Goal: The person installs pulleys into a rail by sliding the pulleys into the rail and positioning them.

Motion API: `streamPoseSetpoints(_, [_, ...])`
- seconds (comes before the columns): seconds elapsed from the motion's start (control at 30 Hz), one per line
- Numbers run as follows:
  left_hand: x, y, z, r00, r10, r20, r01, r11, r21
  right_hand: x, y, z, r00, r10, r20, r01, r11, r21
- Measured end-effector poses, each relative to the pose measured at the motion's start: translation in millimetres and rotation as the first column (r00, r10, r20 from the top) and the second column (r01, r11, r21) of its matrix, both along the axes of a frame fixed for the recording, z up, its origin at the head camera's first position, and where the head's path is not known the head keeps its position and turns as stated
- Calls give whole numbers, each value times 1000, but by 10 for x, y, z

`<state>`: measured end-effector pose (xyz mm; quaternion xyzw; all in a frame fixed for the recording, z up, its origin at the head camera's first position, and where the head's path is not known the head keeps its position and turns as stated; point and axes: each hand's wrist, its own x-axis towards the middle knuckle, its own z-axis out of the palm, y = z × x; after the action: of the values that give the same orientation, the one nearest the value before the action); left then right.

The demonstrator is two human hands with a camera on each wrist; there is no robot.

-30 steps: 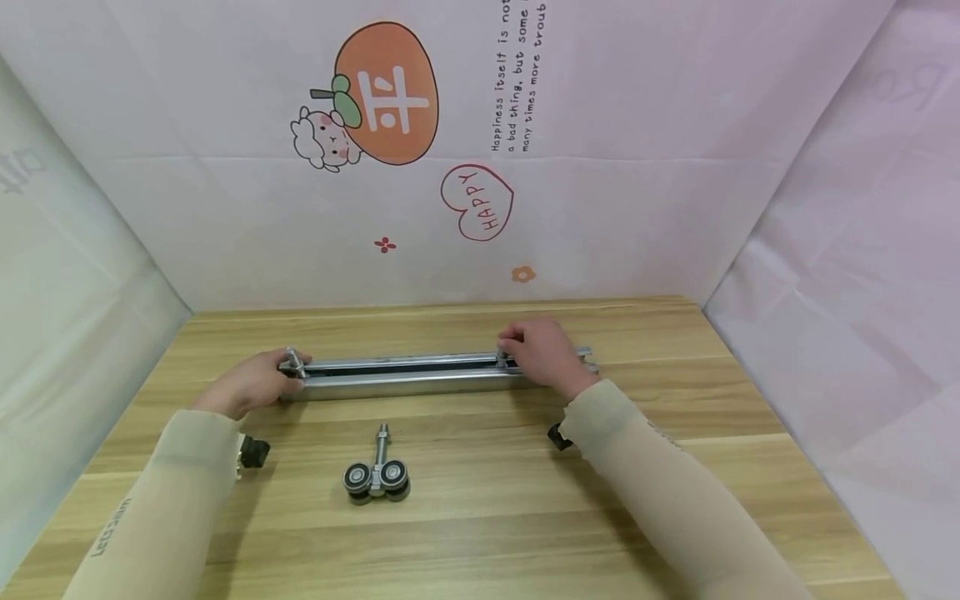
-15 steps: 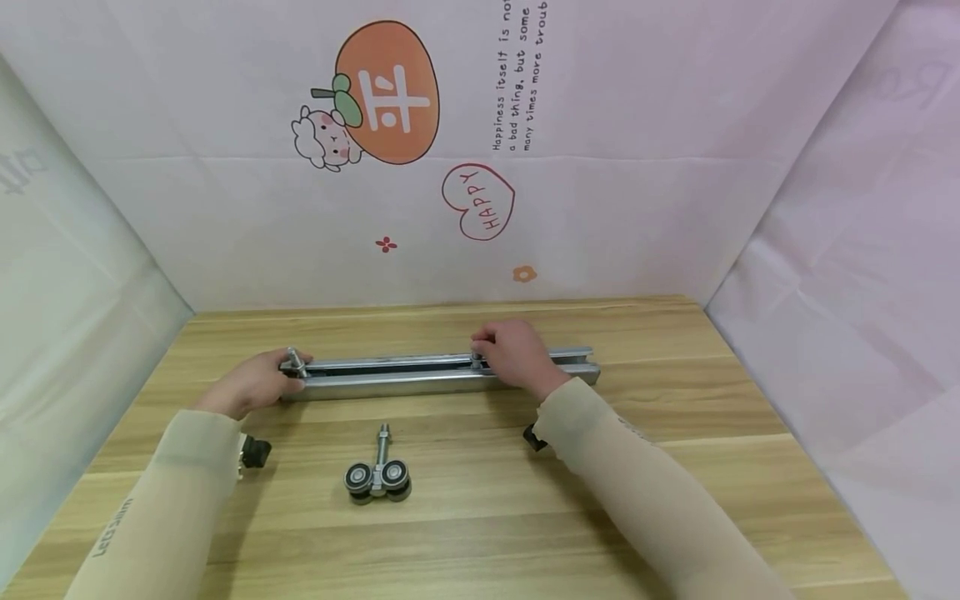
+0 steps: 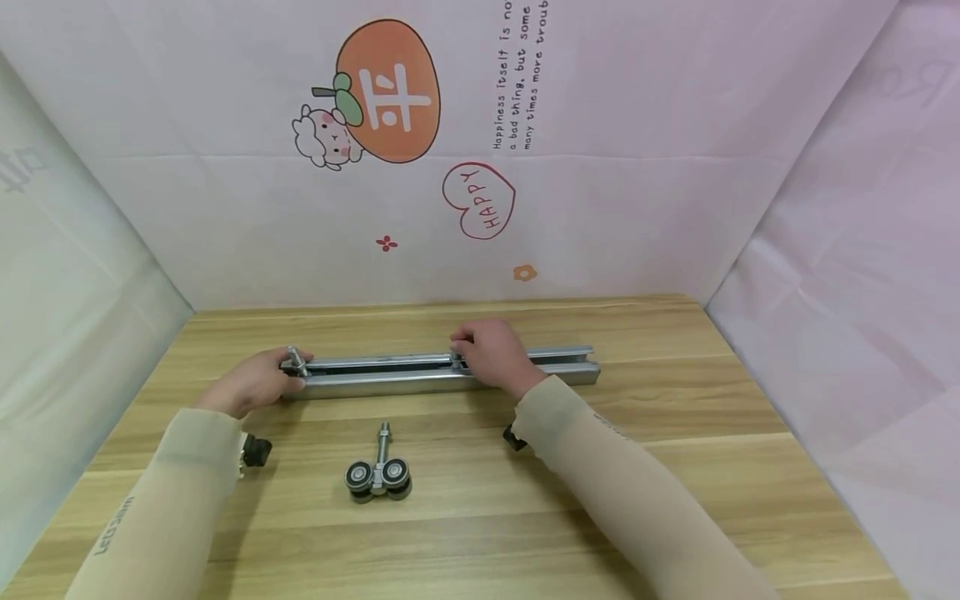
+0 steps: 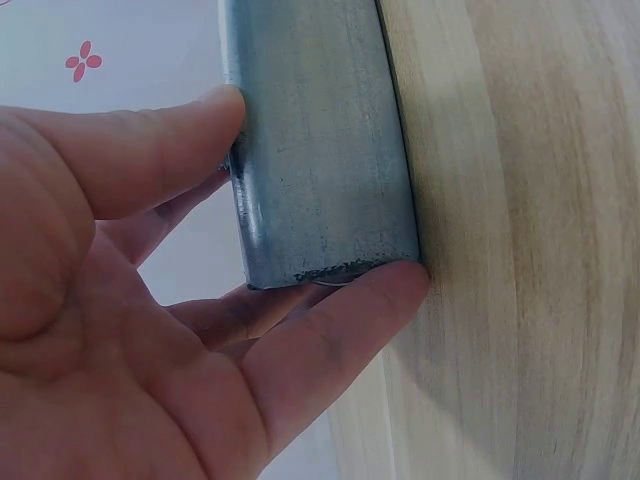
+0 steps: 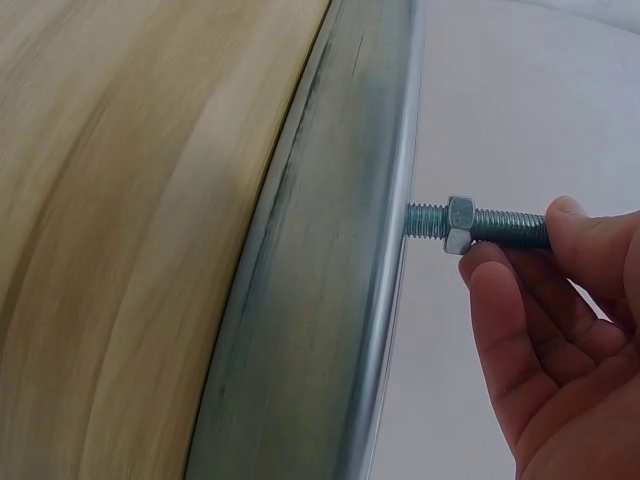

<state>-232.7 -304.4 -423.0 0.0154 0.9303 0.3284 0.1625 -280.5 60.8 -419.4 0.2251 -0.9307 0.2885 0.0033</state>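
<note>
A silver metal track (image 3: 390,386) with an open slot along its top lies across the table. My left hand (image 3: 255,383) grips its left end; in the left wrist view the thumb lies on the upper edge and fingers reach around the end. Beside that hand a threaded bolt (image 3: 297,362) rises from the slot. My right hand (image 3: 495,354) pinches the threaded bolt (image 5: 510,229) of a trolley roller, which stands out of the slot near mid-track with a nut on it. The part inside the track is hidden.
A loose trolley roller (image 3: 378,475) with several black-and-silver wheels and a bolt lies on the wooden table (image 3: 480,542), in front of the track. Printed white cloth (image 3: 600,208) stands behind and on both sides.
My right hand has moved left along the track, and the bolt it pinches has slid left with it. The left hand, the track and the loose trolley roller have stayed in place.
</note>
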Motion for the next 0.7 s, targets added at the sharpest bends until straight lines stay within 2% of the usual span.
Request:
streamPoseSetpoints(0.27, [-15,3,-11,1000,-3,-11,3,1000,-4,-4,-161,2,1000,13,-9,-13,999,30])
streamPoseSetpoints(0.7, [-11,-6,-20,1000,9,-1,-9,1000,0,5,-241,0,1000,16,11,-16,1000,25])
